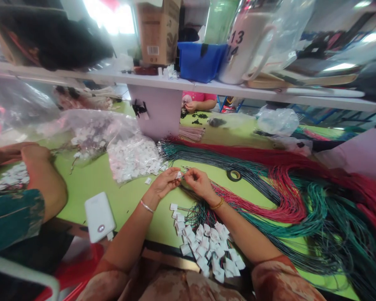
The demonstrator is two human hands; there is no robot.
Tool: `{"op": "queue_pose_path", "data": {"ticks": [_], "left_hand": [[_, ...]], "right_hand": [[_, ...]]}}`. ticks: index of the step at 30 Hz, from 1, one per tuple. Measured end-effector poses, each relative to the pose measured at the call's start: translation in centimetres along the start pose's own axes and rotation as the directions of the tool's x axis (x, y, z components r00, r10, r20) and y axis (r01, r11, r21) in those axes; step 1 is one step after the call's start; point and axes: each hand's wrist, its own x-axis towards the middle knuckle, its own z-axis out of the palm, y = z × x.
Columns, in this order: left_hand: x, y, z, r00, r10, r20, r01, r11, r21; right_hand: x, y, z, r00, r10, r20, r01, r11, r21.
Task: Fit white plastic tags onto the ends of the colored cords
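Note:
My left hand pinches a small white connector housing between thumb and fingertips. Close beside it, my right hand is closed on thin wires whose ends meet the housing; whether they are inside it cannot be made out. Below my hands lies a pile of wires with white connectors, reaching over the table's front edge. A clear plastic bag of loose white housings rests to the left, with a single housing on the green table nearby.
Long bundles of red, green and black wires cover the right side. A roll of black tape and a white power bank lie on the table. A shelf crosses above. A co-worker's arm is at left.

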Motion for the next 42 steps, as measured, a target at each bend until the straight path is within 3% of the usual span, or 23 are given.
{"op": "queue_pose_path", "data": {"ticks": [8,18,25,29,32,34,37,42], "left_hand": [[0.0,0.0,0.2,0.999,0.034,-0.001,-0.034,0.999,0.019],[0.1,-0.7,0.9,0.993,0.061,-0.104,-0.045,0.987,0.153],[0.3,-1.0,0.7,0.98,0.112,-0.164,-0.053,0.943,0.328],[0.2,-0.9,0.5,0.984,0.108,-0.144,-0.036,0.902,0.43],[0.1,-0.3,0.3,0.987,0.067,-0.146,0.004,0.898,0.44],[0.0,0.3,0.2,0.988,0.042,-0.147,0.029,0.892,0.452],[-0.2,0.9,0.0,0.99,0.02,-0.136,0.048,0.877,0.478],[-0.3,1.0,-0.1,0.993,0.004,-0.12,0.057,0.865,0.498]], "right_hand": [[0.3,0.5,-0.5,0.999,0.004,0.032,-0.006,0.999,0.038],[0.0,0.3,-0.2,0.983,-0.155,0.095,0.172,0.962,-0.211],[-0.5,0.7,0.5,0.982,-0.151,0.11,0.181,0.911,-0.371],[0.0,1.3,-0.4,0.971,-0.115,0.21,0.172,0.945,-0.277],[0.9,2.0,-2.1,0.982,-0.046,0.181,0.097,0.954,-0.283],[1.2,2.5,-2.9,0.987,0.014,0.16,0.057,0.899,-0.433],[1.0,2.9,-3.4,0.982,0.081,0.169,0.053,0.746,-0.664],[0.9,3.0,-3.1,0.982,0.076,0.176,0.084,0.653,-0.753]]}}
